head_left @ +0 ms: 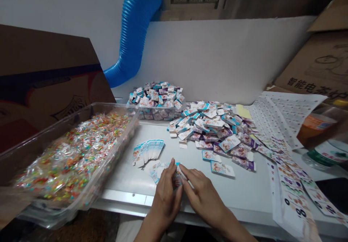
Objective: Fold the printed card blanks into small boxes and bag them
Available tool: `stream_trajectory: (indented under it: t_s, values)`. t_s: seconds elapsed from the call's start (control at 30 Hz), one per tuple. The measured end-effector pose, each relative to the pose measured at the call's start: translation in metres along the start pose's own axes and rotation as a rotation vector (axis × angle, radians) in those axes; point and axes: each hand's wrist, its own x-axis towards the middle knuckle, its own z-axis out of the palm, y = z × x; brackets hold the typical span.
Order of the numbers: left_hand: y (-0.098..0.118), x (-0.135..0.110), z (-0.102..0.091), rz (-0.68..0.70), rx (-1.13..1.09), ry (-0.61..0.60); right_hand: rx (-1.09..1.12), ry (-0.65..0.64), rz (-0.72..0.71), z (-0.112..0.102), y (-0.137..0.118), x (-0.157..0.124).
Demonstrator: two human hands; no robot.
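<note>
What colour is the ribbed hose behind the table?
Bright blue. The hose shows best in the head view, at upper left.

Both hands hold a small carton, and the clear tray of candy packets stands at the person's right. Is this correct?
Not fully. In the head view the left hand and right hand hold the small carton, but the clear tray of candy packets stands at the person's left.
</note>
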Motion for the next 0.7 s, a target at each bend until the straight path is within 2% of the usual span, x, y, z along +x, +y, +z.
stream_trajectory:
  t_s: [0.1,0.13,0.17,0.23,0.27,0.3,0.37,0.4,0.47,0.57,0.7]
  values:
    - [-0.001,-0.004,-0.014,-0.037,0.028,-0.05,0.269,-0.107,0.084,-0.023,0.028,0.016]
    - [-0.002,-0.005,-0.018,-0.07,0.045,-0.023,0.382,-0.037,0.173,-0.03,0.039,0.022]
    - [-0.005,-0.006,-0.022,-0.112,0.062,0.032,0.497,0.098,0.287,-0.035,0.05,0.029]
    - [-0.012,-0.005,-0.027,-0.21,0.076,0.174,0.614,0.293,0.372,-0.034,0.065,0.038]
    - [-0.015,-0.004,-0.028,-0.254,0.072,0.232,0.571,0.269,0.352,-0.028,0.068,0.04]
    - [-0.018,-0.003,-0.029,-0.291,0.063,0.271,0.47,0.176,0.28,-0.019,0.068,0.041]
    - [-0.019,-0.001,-0.028,-0.341,0.043,0.29,0.193,-0.063,0.03,0.005,0.062,0.041]
    - [-0.018,0.0,-0.027,-0.358,0.032,0.286,0.059,-0.134,-0.067,0.016,0.058,0.04]
    - [-0.014,0.001,-0.026,-0.397,0.009,0.279,-0.171,-0.185,-0.19,0.035,0.051,0.041]
    - [-0.009,0.001,-0.02,-0.53,-0.083,0.25,-0.411,-0.112,-0.285,0.046,0.048,0.045]
    - [-0.008,0.01,-0.005,-0.82,-0.461,0.173,-0.483,0.182,-0.395,0.046,0.041,0.042]
